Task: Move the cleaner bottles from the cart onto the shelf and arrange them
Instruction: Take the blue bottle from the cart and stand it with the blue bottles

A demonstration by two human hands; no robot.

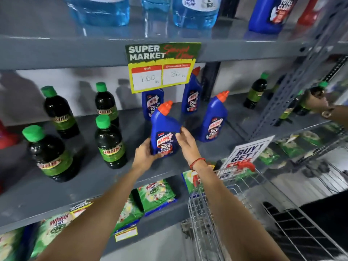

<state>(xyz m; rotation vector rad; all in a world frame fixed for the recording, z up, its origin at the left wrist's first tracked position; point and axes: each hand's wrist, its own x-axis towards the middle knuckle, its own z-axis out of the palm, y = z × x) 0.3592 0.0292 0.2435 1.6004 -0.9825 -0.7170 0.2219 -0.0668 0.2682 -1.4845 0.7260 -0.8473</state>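
A blue Harpic cleaner bottle [164, 131] with an orange cap stands upright on the grey middle shelf [90, 178], near its front. My left hand [146, 154] grips its lower left side. My right hand [185, 141] rests on its right side with fingers spread over the label. Three more blue Harpic bottles stand behind: one at the back left [151, 103] partly hidden by a price sign, one at the back [192, 93], one to the right [213, 119]. The wire cart [216, 213] is at the lower right, its inside mostly hidden by my right arm.
Several dark Sunny bottles with green caps [110, 143] stand left of the Harpic group. A yellow price sign [162, 67] hangs from the shelf above. Another person's hand [318, 102] holds a green-capped bottle at the far right. Detergent packs [156, 193] fill the shelf below.
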